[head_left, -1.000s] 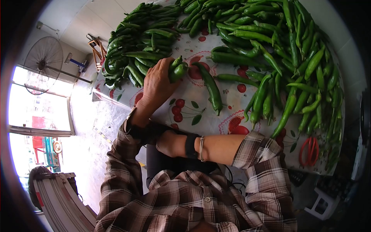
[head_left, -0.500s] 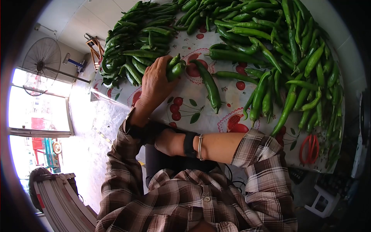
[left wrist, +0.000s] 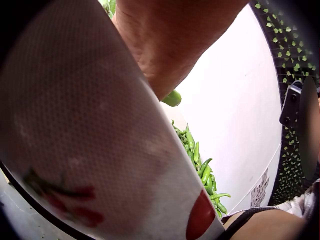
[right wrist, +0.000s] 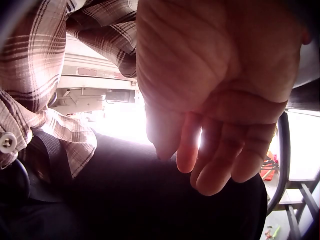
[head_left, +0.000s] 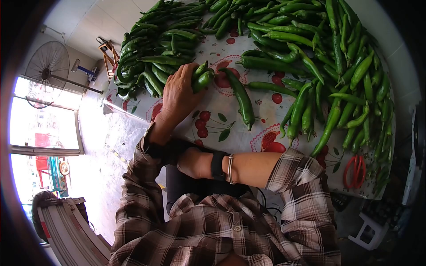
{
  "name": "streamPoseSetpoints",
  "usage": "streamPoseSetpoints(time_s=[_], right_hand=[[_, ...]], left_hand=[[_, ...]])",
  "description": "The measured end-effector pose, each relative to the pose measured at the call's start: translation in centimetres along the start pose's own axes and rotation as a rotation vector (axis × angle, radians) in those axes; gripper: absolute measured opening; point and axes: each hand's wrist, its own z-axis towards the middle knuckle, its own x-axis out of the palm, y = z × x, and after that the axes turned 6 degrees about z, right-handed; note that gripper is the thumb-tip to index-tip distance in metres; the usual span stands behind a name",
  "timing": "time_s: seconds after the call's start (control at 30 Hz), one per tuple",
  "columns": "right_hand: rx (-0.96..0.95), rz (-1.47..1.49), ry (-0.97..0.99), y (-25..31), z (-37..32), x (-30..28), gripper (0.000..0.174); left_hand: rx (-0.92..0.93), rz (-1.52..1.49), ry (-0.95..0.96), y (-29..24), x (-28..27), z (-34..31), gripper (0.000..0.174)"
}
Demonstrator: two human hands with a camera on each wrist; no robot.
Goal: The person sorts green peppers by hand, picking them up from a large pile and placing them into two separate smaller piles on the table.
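Note:
My left hand (head_left: 181,91) is over the near left part of the table and grips two green chili peppers (head_left: 203,81), whose ends stick out between thumb and fingers. In the left wrist view the hand (left wrist: 165,40) hides most of them, with one tip (left wrist: 172,98) showing below it. A single long chili pepper (head_left: 239,99) lies on the tablecloth just to the right. My right forearm (head_left: 250,168) crosses low in front of the body, its hand hidden in the head view. The right wrist view shows that right hand (right wrist: 220,90) over a dark trouser leg, fingers loosely extended and holding nothing.
A cherry-patterned tablecloth (head_left: 217,126) covers the table. Chili peppers lie heaped at the left (head_left: 146,48) and in a larger pile at the right (head_left: 328,57). Red-handled scissors (head_left: 355,172) lie near the right edge. A fan (head_left: 46,73) stands beyond the left side.
Between the first frame and the second, the view shifts slightly. The left hand keeps its grip on the chili peppers, and the right arm stays in place.

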Motion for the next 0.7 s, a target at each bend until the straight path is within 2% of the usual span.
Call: streamPoseSetpoints(time_s=[0.03,0.1,0.5,0.7], right_hand=[[0.0,0.0,0.0,0.1,0.1,-0.5,0.018],[0.046,0.023,0.19,0.4,0.2,-1.5,0.025],[0.061,0.011,0.243,0.7,0.2,-2.5,0.026],[0.049,0.019,0.195,0.4,0.3,-1.5,0.025]], left_hand=[[0.015,0.005,-0.001,0.1,0.0,0.0,0.054],[0.006,0.002,-0.005,0.0,0.1,0.0,0.052],[-0.004,-0.003,-0.012,-0.2,0.1,0.0,0.049],[0.008,0.001,-0.027,-0.2,0.1,-0.1,0.049]])
